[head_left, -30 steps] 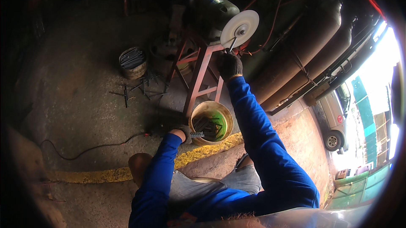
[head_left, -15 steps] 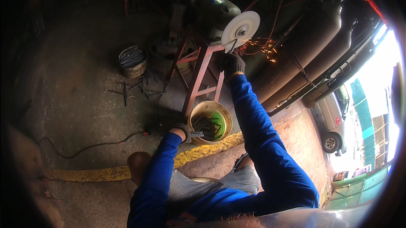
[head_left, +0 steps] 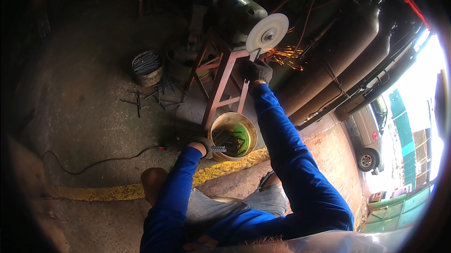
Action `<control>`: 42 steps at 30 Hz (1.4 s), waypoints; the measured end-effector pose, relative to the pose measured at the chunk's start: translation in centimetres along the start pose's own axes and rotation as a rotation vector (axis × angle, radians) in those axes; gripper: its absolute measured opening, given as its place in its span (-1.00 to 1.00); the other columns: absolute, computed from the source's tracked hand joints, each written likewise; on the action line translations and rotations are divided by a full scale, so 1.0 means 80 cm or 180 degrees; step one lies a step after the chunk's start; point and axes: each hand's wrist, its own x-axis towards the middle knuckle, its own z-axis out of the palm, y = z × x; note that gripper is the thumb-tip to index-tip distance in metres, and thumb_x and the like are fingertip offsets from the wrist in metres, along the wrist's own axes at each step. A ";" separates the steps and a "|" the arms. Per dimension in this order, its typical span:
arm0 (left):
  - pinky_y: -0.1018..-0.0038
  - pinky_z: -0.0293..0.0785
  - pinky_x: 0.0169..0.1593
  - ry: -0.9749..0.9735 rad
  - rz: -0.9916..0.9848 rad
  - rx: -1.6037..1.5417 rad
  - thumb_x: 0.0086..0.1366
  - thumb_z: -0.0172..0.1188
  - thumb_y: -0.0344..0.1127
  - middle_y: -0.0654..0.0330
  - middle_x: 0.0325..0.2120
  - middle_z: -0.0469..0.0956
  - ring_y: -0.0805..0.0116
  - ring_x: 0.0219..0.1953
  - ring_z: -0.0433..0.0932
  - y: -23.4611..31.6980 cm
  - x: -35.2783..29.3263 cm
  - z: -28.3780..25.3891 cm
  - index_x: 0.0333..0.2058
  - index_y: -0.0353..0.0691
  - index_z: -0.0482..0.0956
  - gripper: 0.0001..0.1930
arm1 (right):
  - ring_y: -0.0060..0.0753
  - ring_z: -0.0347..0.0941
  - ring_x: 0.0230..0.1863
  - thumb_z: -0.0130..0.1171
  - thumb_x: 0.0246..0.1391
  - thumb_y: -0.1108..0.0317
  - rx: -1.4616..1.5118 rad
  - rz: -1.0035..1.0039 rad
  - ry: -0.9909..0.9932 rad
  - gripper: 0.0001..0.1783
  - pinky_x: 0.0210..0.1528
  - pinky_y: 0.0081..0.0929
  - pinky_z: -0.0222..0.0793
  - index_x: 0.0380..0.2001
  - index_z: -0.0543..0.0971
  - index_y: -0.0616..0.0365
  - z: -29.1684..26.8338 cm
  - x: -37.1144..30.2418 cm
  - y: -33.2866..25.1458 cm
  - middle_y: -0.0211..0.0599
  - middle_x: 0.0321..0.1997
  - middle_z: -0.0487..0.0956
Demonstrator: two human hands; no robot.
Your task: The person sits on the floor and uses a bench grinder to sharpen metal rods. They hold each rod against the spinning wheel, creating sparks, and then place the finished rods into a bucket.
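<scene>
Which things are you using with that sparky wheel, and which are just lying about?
Seemingly in use:
right hand, holding a metal bar to the white wheel
left hand, holding ribbed metal
grinder on its red stand

Probably just around:
black cable and loose bars on the floor
big cylinders
vehicle at the right

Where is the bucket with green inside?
Just below the middle of the head view, the bucket sits right of the left hand, near the foot of the reddish stand.
</scene>
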 end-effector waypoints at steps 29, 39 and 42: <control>0.22 0.48 -0.13 0.0080 -0.0006 -0.0302 -0.14 0.35 -0.10 0.02 -0.30 0.61 0.07 -0.22 0.59 0.008 -0.031 -0.023 -0.25 -0.12 0.65 -0.58 | -0.35 0.50 -0.43 0.13 -0.16 0.41 -0.0864 -0.2276 0.0191 -0.94 -0.45 -0.42 0.40 -0.52 0.51 0.12 -0.007 -0.026 0.006 -0.33 -0.47 0.53; 0.24 0.46 -0.08 -0.0188 0.0323 -0.0134 -0.10 0.29 -0.13 0.01 -0.19 0.57 0.07 -0.14 0.56 0.014 0.004 -0.018 -0.17 -0.13 0.62 -0.56 | -0.27 0.53 -0.49 0.20 -0.16 0.20 -0.1102 -0.0469 -0.0483 -0.86 -0.43 -0.27 0.42 -0.57 0.58 -0.01 -0.014 0.034 0.048 -0.30 -0.56 0.53; 0.24 0.48 -0.12 0.0117 0.0338 0.0074 -0.18 0.34 -0.13 0.00 -0.24 0.60 0.07 -0.18 0.58 -0.003 0.010 0.004 -0.21 -0.14 0.64 -0.53 | -0.16 0.55 -0.46 0.15 -0.11 0.13 -0.1372 -0.0623 -0.0601 -0.79 -0.39 -0.21 0.44 -0.51 0.61 -0.01 -0.018 0.014 -0.001 -0.25 -0.50 0.59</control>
